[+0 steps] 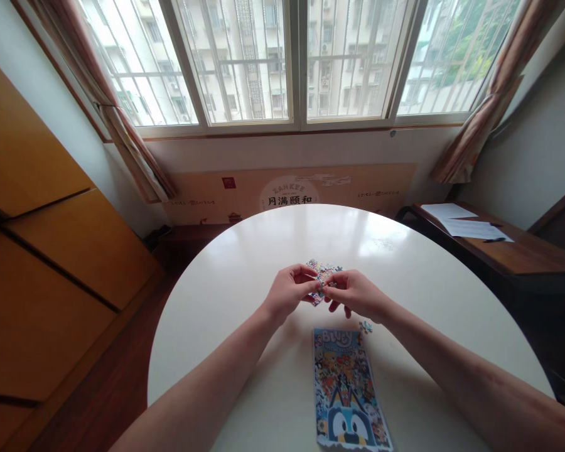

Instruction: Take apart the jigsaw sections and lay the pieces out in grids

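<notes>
Both left hand (288,292) and right hand (359,294) are pinching small pieces (332,285) beside the colourful puzzle (317,268), beyond the Bluey sheet (348,392).

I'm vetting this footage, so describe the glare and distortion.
Head view: window glare whitens the far part of the white table; the wide lens bows its edge; fine detail between the left hand and right hand is unclear.

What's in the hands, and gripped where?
Left hand holds the puzzle section by its left side, between thumb and fingers. Right hand has fingertips at its right side; too small to tell if they pinch a separate piece.
</notes>
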Motion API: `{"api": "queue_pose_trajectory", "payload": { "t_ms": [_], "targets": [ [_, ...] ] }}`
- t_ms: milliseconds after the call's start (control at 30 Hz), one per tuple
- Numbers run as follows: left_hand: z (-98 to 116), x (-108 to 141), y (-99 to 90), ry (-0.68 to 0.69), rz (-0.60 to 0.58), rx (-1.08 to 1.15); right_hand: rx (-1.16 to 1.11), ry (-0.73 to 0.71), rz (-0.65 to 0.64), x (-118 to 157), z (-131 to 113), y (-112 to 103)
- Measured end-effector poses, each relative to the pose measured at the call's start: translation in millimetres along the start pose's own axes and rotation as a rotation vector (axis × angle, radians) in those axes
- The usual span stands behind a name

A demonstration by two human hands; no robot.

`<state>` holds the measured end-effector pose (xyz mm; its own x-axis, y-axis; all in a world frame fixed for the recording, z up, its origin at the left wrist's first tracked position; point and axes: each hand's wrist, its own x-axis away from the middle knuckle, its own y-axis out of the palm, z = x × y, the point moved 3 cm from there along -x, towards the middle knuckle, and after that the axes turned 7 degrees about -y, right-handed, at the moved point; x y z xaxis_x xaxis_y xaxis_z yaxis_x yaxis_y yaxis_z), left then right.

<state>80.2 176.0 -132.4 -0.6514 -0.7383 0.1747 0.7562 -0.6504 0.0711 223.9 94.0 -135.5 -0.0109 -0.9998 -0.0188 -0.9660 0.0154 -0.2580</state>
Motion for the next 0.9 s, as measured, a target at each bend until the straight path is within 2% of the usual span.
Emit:
{"api": "queue_pose_trajectory", "payload": {
  "t_ms": [467,733,900],
  "targets": [
    [2.6,3.3,2.7,-0.038,0.006,0.063,-0.028,0.051,-0.013,1.3,-9.1,-1.7],
    [2.9,3.9,2.6,-0.059,0.018,0.062,-0.001,0.029,-0.003,0.8,-9.2,-1.9],
    [4.2,4.5,1.0,-0.102,-0.017,0.101,-0.029,0.030,-0.032,1.5,-11.2,-2.0]
  ]
}}
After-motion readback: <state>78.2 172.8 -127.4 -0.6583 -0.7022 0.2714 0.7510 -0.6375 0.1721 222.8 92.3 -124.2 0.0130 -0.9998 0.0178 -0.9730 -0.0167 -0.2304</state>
